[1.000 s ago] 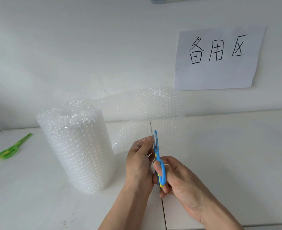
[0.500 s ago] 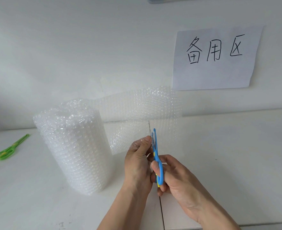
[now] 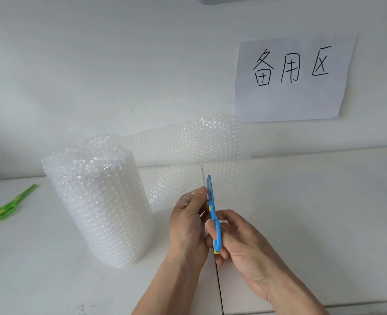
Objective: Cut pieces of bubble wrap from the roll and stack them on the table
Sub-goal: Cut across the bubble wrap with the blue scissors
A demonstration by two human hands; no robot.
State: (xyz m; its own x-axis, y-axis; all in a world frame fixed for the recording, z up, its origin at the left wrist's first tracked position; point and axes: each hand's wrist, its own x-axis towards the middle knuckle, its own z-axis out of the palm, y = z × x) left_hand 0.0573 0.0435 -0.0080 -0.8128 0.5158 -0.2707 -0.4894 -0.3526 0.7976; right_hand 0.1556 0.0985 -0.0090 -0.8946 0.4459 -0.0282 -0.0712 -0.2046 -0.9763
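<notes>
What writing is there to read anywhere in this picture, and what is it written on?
"备用区": handwritten in black marker on the white paper sheet stuck to the wall above the table.
Nothing else is readable: the blue scissors, the green scissors and the bubble wrap roll show no legible label or brand.

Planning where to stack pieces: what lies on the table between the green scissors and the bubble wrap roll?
In the head view, only bare white table lies between the green scissors and the upright bubble wrap roll.
</notes>
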